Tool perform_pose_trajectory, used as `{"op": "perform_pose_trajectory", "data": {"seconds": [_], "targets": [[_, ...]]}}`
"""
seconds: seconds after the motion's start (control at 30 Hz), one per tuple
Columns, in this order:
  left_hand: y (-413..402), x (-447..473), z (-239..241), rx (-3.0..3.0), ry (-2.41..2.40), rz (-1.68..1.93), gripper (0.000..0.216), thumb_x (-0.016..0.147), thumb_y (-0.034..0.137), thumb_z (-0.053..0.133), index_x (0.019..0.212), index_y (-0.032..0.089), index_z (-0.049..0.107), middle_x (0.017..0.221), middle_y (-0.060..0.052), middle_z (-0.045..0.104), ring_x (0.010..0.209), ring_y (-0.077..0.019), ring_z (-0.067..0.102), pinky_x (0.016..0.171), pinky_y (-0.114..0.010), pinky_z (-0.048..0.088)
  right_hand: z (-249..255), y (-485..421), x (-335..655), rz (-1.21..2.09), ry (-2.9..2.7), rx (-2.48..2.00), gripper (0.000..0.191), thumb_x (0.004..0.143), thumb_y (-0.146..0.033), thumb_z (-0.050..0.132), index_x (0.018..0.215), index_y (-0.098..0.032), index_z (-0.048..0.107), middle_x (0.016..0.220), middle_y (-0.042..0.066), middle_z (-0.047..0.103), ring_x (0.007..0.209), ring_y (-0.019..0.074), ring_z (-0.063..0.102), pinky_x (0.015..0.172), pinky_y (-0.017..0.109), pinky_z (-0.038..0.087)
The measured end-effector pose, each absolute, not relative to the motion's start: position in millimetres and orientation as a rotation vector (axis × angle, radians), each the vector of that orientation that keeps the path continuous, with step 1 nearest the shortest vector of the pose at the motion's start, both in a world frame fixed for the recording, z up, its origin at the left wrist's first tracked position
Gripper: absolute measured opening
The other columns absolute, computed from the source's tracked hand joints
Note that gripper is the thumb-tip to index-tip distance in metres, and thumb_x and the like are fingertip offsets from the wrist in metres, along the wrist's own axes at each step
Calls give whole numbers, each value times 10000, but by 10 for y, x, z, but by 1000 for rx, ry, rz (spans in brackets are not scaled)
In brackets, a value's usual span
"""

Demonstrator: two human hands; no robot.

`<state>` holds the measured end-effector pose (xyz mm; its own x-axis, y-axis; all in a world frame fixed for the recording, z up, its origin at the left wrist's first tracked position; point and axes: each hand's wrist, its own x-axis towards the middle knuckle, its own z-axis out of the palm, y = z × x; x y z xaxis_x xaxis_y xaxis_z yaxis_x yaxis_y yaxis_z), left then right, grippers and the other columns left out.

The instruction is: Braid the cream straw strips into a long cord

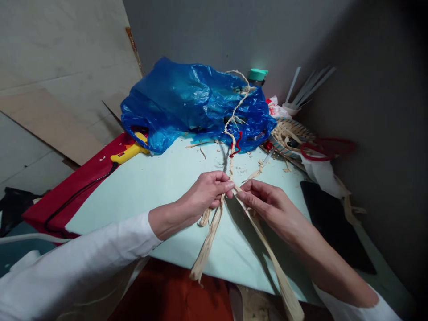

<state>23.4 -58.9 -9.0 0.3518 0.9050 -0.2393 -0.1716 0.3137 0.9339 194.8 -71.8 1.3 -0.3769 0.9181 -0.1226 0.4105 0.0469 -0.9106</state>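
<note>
A thin braided cord (238,107) of pale dried husk runs from the blue plastic bag (180,98) down to my hands. My left hand (209,191) is closed, pinching the cord's lower end between thumb and fingers. From under it hangs a loose husk strip (207,247) that reaches past the table's front edge. My right hand (267,200) pinches a second, longer husk strip (276,263), which slants down to the right. A red tie (238,145) lies against the cord above my hands.
A yellow-handled tool (130,152) with a black cable lies on the left of the pale table (133,196). Right of the bag are a woven basket (301,129), red-handled scissors (327,148) and a cup of white sticks (291,108). A black flat panel (336,225) lies at the right.
</note>
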Motion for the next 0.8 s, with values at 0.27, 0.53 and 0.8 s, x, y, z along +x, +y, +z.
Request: {"op": "perform_pose_trajectory", "data": {"seconds": [0.27, 0.53, 0.8], "targets": [[-596, 275, -113, 1056, 1058, 905, 169, 756, 259, 674, 698, 133, 578, 559, 56, 393, 439, -29, 259, 404, -198, 148, 139, -830, 1869, 904, -1972, -1541, 244, 898, -338, 470, 697, -200, 483, 609, -23, 479, 583, 134, 406, 559, 268, 296], [-579, 303, -200, 1139, 1059, 879, 151, 795, 226, 616, 679, 144, 563, 587, 19, 568, 413, -42, 425, 419, -183, 249, 140, -928, 1779, 735, -1934, -1640, 187, 884, -364, 475, 848, -192, 539, 633, -3, 615, 554, 151, 503, 540, 261, 316], [-619, 309, -91, 986, 1057, 880, 176, 809, 129, 601, 638, 120, 563, 518, 31, 557, 357, -7, 326, 402, -181, 195, 118, -1029, 1625, 602, -1807, -1662, 115, 866, -298, 490, 797, -207, 497, 701, 42, 699, 578, 177, 605, 556, 251, 353]]}}
